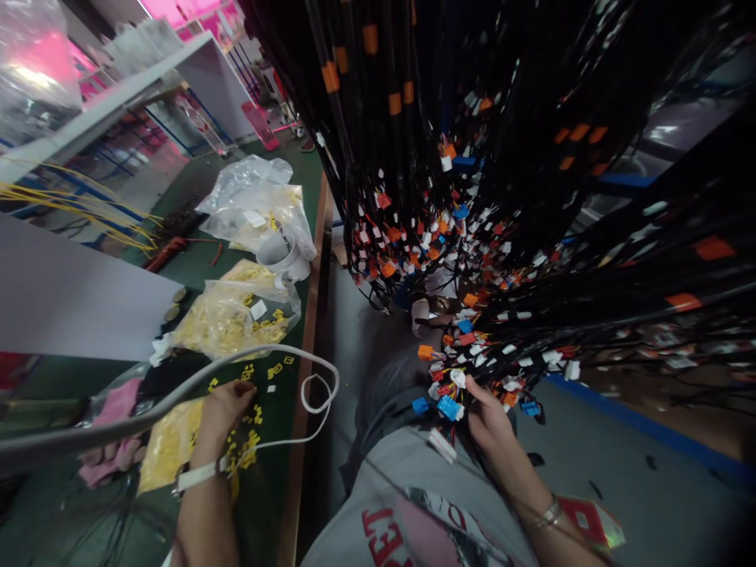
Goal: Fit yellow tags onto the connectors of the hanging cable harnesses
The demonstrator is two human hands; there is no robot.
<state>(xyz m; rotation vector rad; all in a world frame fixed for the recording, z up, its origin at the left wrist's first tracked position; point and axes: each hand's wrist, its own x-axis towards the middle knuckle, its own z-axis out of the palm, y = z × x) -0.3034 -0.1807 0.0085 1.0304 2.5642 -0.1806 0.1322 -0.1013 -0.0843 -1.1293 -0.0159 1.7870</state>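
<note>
My left hand (227, 405) is over the green tabletop, its fingers bent and pressed together. Small yellow plastic pieces (251, 441) lie scattered around it; whatever is between the fingertips is too small to make out. My right hand (493, 421) is closed at the end of a wire harness, with the thumb against a white connector (457, 379). Blue connectors (450, 408) and an orange connector (425, 353) hang close to that hand. The harness wires behind its fingers are partly hidden.
Thick bundles of black wire harnesses (395, 150) hang ahead and to the right. On the table are plastic bags of yellow pieces (218, 323), a white mug (280, 256) and pink gloves (115, 409). A grey cable (194, 394) arches across, above the left forearm.
</note>
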